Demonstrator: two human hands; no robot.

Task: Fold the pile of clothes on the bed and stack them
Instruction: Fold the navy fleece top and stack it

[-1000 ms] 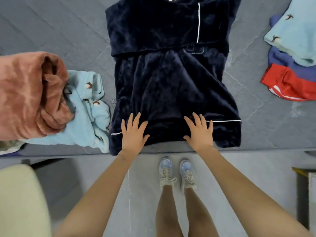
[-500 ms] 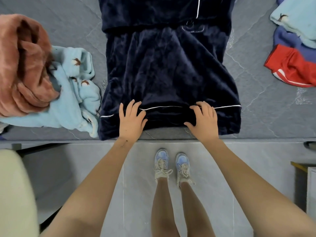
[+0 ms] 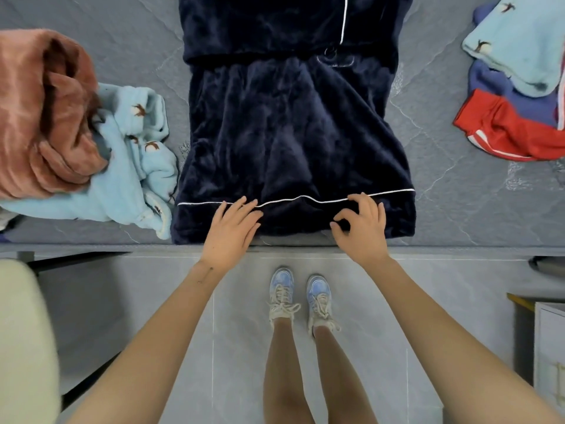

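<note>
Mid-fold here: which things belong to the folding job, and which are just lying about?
Job: navy top, left hand, right hand, pink fleece, pale blue garment, folded stack, bed.
Lying about: white cabinet, cream cushion.

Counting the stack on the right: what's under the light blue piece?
A darker blue garment shows beneath the light blue piece, and a red white-striped one pokes out lower. Anything further under is covered.

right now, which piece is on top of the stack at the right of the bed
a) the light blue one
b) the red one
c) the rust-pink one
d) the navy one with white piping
a: the light blue garment lies over the blue garment and the red garment.
</note>
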